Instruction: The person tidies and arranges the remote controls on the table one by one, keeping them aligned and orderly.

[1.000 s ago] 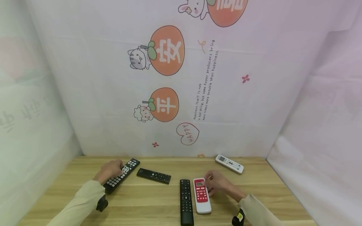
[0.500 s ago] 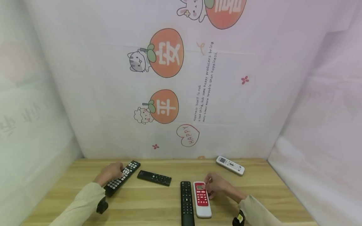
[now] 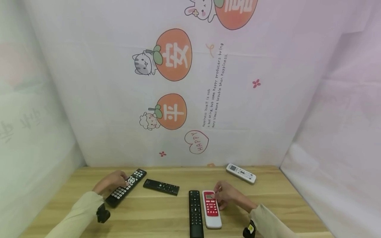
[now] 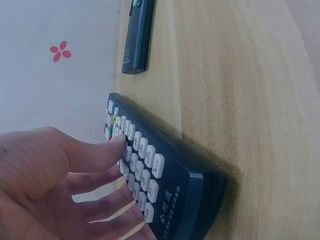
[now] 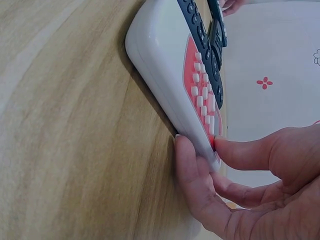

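Left grip [image 4: 52, 175] holds remote [image 4: 159, 165]; wrist view adds lettering [image 4: 171, 210].

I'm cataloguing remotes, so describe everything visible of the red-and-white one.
The red-and-white remote has a smooth, rounded, plastic-looking white body and a red panel bearing a small grey display and rows of pale buttons. It lies face up on the wooden table, display end pointing away, close beside a long black remote. The right hand pinches its display end, thumb on top.

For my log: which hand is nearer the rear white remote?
Right: right hand is in front and left of the white remote; left hand is much farther left.
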### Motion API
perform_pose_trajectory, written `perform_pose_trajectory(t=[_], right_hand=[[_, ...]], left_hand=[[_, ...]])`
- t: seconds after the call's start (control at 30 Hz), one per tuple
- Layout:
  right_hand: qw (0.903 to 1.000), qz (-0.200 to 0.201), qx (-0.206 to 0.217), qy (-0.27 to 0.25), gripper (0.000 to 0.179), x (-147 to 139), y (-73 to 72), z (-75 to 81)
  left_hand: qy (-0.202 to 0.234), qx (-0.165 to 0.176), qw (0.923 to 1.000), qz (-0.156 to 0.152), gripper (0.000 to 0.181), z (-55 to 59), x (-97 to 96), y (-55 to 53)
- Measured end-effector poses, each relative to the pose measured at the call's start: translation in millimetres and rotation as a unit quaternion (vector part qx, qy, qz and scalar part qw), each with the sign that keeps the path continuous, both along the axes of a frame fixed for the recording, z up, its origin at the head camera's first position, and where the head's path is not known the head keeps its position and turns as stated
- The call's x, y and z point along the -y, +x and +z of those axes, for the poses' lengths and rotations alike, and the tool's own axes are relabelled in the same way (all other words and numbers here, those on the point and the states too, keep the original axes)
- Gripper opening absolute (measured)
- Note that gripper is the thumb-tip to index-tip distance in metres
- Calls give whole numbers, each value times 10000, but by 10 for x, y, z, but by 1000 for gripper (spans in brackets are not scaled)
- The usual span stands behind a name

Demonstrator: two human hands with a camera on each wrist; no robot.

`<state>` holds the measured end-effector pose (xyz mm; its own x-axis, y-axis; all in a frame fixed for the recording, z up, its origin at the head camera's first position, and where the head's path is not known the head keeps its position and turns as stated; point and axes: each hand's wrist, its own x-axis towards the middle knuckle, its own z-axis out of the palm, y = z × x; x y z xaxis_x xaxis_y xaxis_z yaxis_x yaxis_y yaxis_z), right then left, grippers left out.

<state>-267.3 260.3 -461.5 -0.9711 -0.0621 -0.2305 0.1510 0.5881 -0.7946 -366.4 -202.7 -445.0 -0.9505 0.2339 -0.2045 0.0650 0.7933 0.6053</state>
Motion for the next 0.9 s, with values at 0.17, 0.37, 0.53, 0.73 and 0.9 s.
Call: perform_pose_trajectory(t=[0.17,0.37,0.53,0.73,0.9], right_hand=[[10000,-4,40,-33,16,-5,1,31],[9998,-20,77,-166,18,-30,-4,53],[9998,-11,-142,-110,18,-73,-11,71],[9988,-6,-492,-48,15,-145,-59,99],[9992,12,-363,-193,19,-210,-152,129]], left_hand=[[57,73,9999,39,40,-11,14,-40],[134,226,9996,65,42,28,10,-32],[325,329,9989,99,43,53,31,-14],[349,217,9992,7,40,52,47,5],[274,92,9996,-3,38,37,36,31]])
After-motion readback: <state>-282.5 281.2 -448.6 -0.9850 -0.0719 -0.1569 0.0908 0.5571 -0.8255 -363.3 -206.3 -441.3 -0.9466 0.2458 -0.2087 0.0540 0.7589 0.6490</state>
